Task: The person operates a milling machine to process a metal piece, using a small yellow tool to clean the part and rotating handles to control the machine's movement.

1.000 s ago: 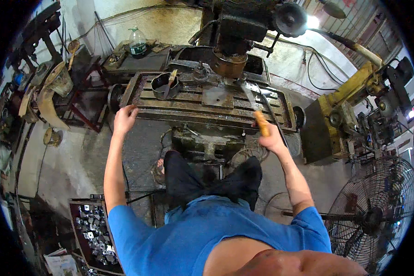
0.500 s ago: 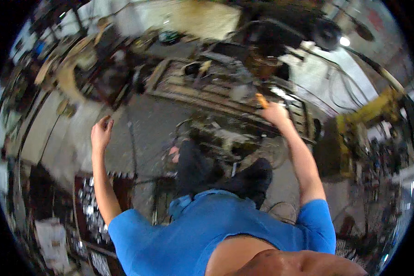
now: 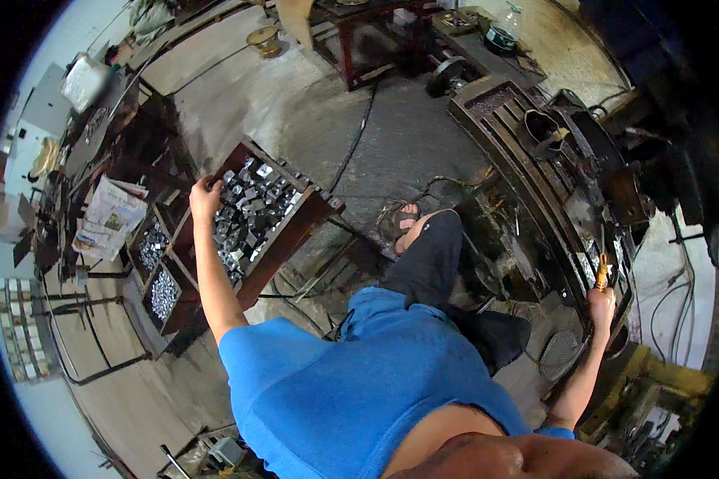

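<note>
My left hand (image 3: 205,199) is at the edge of a dark wooden tray (image 3: 289,231) filled with small metal blocks (image 3: 252,199). Its fingers are curled, and what they hold, if anything, is hidden. Far to the right, my right hand (image 3: 601,305) is closed round an orange-handled tool (image 3: 601,273). The tool's thin end points away from me, over the near end of a long slotted machine table (image 3: 519,152); its kind is not clear. A round dark container (image 3: 542,126) with a light-coloured handle or stick in it rests on that machine table.
Smaller bins (image 3: 161,295) of tiny metal pieces stand left of the tray, with a newspaper (image 3: 113,215) beyond them. A hose (image 3: 358,140) crosses the floor. At the back are a dark red stand (image 3: 347,48) and a yellowish pot (image 3: 265,41).
My body and view have turned left toward the tray. My left hand has come from open air to the tray's edge. The right hand still grips the orange-handled tool.
</note>
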Demonstrator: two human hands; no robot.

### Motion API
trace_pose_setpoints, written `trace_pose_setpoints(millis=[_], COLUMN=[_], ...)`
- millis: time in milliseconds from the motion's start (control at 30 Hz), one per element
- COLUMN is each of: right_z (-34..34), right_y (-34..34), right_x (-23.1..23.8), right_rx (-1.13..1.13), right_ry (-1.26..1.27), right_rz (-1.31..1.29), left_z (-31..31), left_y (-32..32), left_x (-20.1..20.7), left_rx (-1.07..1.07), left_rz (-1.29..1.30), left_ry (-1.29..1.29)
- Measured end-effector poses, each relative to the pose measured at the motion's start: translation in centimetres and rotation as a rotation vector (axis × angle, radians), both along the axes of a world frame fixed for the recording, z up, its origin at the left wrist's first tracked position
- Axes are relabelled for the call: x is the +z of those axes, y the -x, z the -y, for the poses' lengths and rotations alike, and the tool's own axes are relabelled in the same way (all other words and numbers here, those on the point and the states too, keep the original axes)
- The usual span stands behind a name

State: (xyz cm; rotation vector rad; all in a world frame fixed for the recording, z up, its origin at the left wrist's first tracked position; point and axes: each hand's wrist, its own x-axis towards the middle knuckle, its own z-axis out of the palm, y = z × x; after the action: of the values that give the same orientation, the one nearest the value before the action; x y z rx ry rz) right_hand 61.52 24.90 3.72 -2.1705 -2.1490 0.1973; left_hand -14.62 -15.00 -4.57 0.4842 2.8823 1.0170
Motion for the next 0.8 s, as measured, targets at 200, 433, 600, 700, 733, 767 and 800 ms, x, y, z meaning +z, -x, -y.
trace_pose_setpoints(millis=[200,433,600,700,733,767,800], right_z=[4.4,7.7,8.4,9.2,9.8,9.8,9.7], right_y=[3.9,7.0,8.4,9.0,10.2,10.0,9.8], right_x=[2.7,4.2,3.7,3.5,4.7,4.5,4.2], right_rx=[0.052,0.178,0.125,0.229,0.183,0.168,0.155], right_ry=[-0.088,-0.164,0.049,-0.050,0.020,0.026,0.033], right_rz=[-0.135,-0.171,-0.156,-0.073,-0.084,-0.075,-0.066], left_z=[-1.8,-5.7,-7.9,-8.5,-8.3,-8.0,-8.0], left_y=[-2.0,-0.5,-0.1,-0.8,-0.6,-0.2,0.1], left_x=[-0.6,0.8,-0.8,-0.4,-0.6,-0.9,-1.1], left_rx=[0.053,-0.286,-0.550,-0.576,-0.604,-0.630,-0.653], left_rz=[-0.262,-0.458,-0.580,-0.558,-0.574,-0.588,-0.598], left_ry=[0.375,0.844,1.056,1.229,1.247,1.266,1.292])
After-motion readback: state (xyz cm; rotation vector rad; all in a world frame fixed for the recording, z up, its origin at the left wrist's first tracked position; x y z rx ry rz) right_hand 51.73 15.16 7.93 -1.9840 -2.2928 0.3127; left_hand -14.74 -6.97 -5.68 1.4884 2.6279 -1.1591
